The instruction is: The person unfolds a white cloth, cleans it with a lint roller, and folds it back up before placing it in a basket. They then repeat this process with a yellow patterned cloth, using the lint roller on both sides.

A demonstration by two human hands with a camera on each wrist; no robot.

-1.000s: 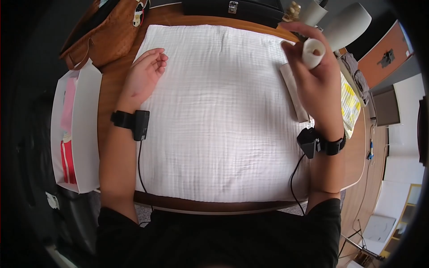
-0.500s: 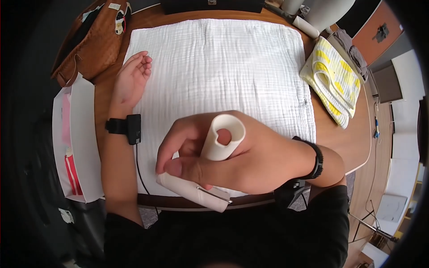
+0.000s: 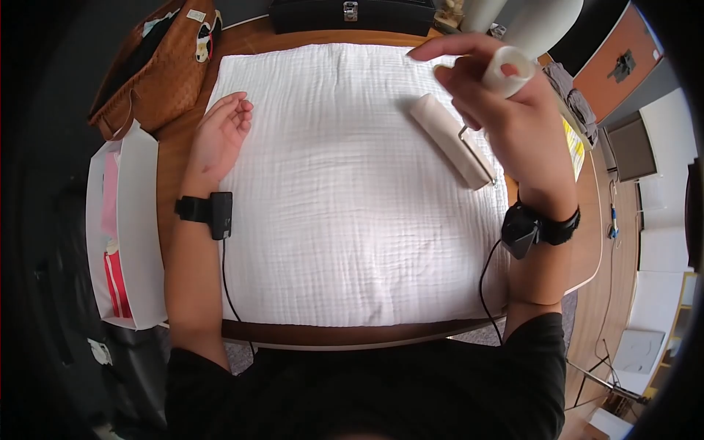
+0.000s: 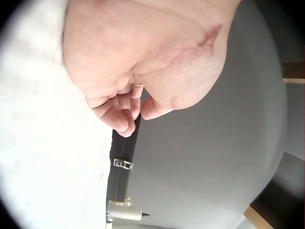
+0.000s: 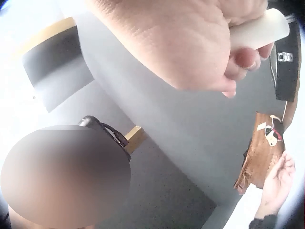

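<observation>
Lint roller (image 3: 449, 138), pale, with a wire arm (image 3: 462, 132) and a hollow white handle (image 3: 496, 86): held over the right part of the white cloth (image 3: 337, 191), its barrel slanting toward the cloth's right edge. Whether the barrel touched the cloth could not be told.

Further items, left to right:

Box (image 3: 139, 242), white, open-topped, long: left of the cloth, containing a pink item (image 3: 110, 192) and a red item (image 3: 114, 282).

Bag (image 3: 163, 84), brown, woven, with a black-and-white ornament (image 3: 204, 44): beside the cloth's far left corner.

Bench (image 3: 173, 165), brown, wooden: under the cloth and showing around its edges.

Left hand (image 3: 220, 139): at the cloth's left edge, empty, fingers released and loosely bent. One black strap (image 3: 193, 209) with a device (image 3: 221, 216) circled the wrist.

Case (image 3: 315, 19), black, with a metal latch (image 3: 350, 10): beyond the cloth's far edge.

Right hand (image 3: 524, 117): over the cloth's right edge, fingers grasping the handle, one finger extended. One black wristband (image 3: 561, 229), with a device (image 3: 521, 231) attached.

Rounded object (image 3: 546, 26), white: beyond the cloth's far right corner.

Patterned cloth (image 3: 573, 147), yellow and white: right of the white cloth, partly hidden by the right hand.
</observation>
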